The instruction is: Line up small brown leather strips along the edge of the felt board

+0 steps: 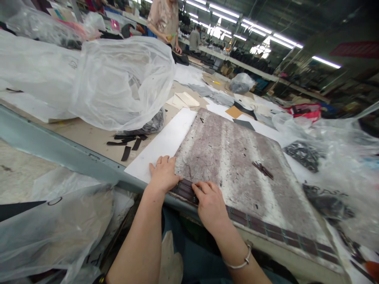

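A worn, glue-streaked grey board (233, 157) lies on the workbench in front of me. Along its near edge runs a row of small dark brown strips (266, 230) laid side by side. My left hand (162, 173) rests flat at the board's near left corner, fingers slightly apart, touching the left end of the row. My right hand (209, 203) presses its fingertips down on the strips (186, 190) just beside the left hand. Neither hand grips anything. A silver bangle is on my right wrist.
A white sheet (166, 144) lies left of the board. Big clear plastic bags (118, 79) fill the left; more bags with dark pieces (325, 165) lie right. Loose black strips (126, 148) sit by the bench's metal edge (59, 148). A person (164, 19) stands at the far bench.
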`<action>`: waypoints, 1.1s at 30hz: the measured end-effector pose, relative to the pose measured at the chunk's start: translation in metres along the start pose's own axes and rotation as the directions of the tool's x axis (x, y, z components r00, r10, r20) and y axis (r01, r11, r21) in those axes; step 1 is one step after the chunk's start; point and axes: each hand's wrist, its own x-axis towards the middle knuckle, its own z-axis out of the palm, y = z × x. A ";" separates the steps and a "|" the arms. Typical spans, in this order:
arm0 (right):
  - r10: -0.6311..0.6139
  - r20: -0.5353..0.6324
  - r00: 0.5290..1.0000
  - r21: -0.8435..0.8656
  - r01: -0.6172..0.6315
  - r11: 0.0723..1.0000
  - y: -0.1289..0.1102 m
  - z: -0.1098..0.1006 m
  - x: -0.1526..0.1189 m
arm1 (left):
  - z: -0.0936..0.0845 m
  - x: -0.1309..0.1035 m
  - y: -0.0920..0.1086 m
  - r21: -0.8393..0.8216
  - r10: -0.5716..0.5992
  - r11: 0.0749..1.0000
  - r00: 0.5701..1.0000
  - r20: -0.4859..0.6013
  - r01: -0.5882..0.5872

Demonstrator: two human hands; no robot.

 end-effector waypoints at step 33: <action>0.754 -0.032 0.657 -0.275 -0.731 0.625 0.313 -0.040 -0.016 | 0.011 0.003 0.029 0.074 0.174 0.980 0.975 0.140 -0.185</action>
